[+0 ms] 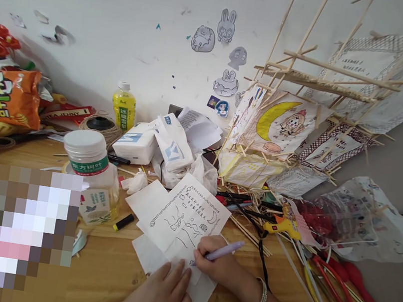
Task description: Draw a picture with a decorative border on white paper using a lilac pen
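Centrally, on a cluttered brown wooden tabletop [103,267], a white paper sheet with black line drawings [185,214] overlaps loose white sheets [148,254], which could slide and skew strokes if the open left hand [164,297] lying on the paper lifts. The right hand [217,268], gripping a slim lavender pen [226,250], might smudge any wet ink it brushes.

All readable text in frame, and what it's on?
"冰糖雪梨": yellow bottle
"东方树叶": white-lidded jar
"JENNY": red packet, letters before it unclear
Orange bag: large stylised characters, can't read surely
Too small or blurred: drawing sheet, stick-frame panels, printed paper
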Demonstrator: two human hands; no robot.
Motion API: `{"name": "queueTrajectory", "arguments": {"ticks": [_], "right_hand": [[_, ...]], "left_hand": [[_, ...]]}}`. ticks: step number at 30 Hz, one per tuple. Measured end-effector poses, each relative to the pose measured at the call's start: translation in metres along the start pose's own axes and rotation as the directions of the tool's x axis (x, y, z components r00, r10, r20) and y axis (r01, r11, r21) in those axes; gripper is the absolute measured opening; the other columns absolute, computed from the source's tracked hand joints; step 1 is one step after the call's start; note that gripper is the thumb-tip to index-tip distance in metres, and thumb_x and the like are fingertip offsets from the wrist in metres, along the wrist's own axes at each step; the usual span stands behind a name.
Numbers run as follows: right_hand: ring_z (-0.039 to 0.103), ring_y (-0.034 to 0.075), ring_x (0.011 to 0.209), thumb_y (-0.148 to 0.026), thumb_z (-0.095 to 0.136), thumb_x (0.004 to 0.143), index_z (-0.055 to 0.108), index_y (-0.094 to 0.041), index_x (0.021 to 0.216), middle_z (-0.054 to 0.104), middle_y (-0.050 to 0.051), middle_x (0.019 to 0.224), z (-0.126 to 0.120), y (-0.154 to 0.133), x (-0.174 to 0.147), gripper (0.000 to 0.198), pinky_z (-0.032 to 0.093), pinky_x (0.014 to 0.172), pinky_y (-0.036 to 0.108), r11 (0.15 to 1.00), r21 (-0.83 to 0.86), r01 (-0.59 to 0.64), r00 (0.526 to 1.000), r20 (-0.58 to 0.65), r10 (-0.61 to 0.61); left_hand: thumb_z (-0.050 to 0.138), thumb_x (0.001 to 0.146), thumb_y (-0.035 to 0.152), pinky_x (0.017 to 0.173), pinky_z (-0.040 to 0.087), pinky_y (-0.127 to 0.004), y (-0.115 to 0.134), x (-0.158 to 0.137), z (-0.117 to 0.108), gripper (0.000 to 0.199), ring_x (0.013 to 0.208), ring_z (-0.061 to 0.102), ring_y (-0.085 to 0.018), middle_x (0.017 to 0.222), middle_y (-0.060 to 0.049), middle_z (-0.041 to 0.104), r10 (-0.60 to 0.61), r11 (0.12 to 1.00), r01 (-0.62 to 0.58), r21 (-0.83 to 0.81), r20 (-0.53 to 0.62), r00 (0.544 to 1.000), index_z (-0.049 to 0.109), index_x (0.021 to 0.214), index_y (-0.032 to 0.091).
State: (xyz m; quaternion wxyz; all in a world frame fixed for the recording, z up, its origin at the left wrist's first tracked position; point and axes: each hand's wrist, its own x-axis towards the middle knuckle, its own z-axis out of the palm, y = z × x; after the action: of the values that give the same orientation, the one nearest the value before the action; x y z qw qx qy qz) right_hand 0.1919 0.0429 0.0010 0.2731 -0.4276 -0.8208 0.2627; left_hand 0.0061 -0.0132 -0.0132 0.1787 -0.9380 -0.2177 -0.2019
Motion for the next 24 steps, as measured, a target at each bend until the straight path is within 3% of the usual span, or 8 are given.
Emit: {"name": "queueTrajectory", "arguments": {"ticks": [16,24], "right_hand": [[0.036,0.009,0.050,-0.010,0.054,0.074,0.029,-0.020,0.051,0.035,-0.008,0.050,0.0009,-0.0001,-0.0002,0.036,0.026,0.050,0.024,0.999,-0.030,-0.030,1.000,0.002,0.030],[0.038,0.010,0.049,-0.012,0.053,0.073,0.033,-0.020,0.052,0.038,-0.007,0.050,0.0039,0.0050,-0.0007,0.030,0.027,0.050,0.023,0.998,0.051,-0.023,1.000,-0.013,0.024]], "left_hand": [[0.059,0.091,0.034,0.081,0.042,-0.042,0.0009,-0.0023,0.0034,0.021,0.100,0.061,-0.031,0.105,-0.013,0.069,-0.007,1.000,0.007,-0.004,-0.005,1.000,0.063,0.087,0.015],[0.064,0.088,0.032,0.080,0.042,-0.041,-0.0005,-0.0023,0.0046,0.018,0.096,0.063,-0.030,0.104,-0.012,0.070,0.004,1.000,-0.003,0.022,-0.040,0.999,0.061,0.081,0.015]]}}
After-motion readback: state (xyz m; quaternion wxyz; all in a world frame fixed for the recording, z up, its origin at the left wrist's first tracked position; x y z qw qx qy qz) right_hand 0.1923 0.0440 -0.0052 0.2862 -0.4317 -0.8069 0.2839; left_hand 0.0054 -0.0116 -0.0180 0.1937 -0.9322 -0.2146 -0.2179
